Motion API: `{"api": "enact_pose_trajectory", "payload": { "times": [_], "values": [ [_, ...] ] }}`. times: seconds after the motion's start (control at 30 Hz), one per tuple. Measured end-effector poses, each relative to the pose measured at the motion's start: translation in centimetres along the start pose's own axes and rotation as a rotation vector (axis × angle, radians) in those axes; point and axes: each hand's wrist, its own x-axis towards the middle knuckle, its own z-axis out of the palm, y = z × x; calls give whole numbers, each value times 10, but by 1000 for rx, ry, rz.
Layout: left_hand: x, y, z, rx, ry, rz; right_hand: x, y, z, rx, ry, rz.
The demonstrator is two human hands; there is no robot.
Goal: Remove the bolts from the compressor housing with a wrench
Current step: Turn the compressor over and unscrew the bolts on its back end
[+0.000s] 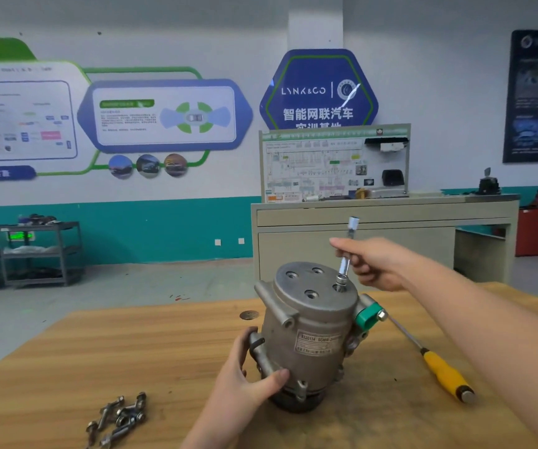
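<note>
A grey metal compressor housing (pixel 309 332) stands upright on the wooden table (pixel 99 358). Its round top plate shows three empty bolt holes. A slim silver socket wrench (pixel 346 254) stands nearly upright with its socket in the right-hand hole of that plate. My right hand (pixel 371 262) pinches the wrench's shaft from the right, thumb pointing left. My left hand (pixel 245 374) grips the housing's lower left side. A pile of several removed bolts (pixel 118 418) lies on the table at the front left.
A yellow-handled screwdriver (pixel 436 364) lies to the right of the housing, under my right forearm. A beige cabinet (pixel 384 231) with a display board stands behind the table. Metal shelf carts (pixel 31 251) stand far left by the wall.
</note>
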Motion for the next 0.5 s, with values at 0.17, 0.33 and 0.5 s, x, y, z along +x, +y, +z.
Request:
{"api": "enact_pose_trajectory", "payload": {
  "times": [0.17, 0.33, 0.5],
  "values": [
    [1, -2, -1, 22, 30, 15, 0, -44, 33, -691, -7, -170],
    [0, 1, -6, 46, 19, 1, -43, -40, 66, -1017, -12, -638],
    [2, -2, -7, 15, -2, -29, -93, 9, 51, -1115, 128, -1034]
  ]
}}
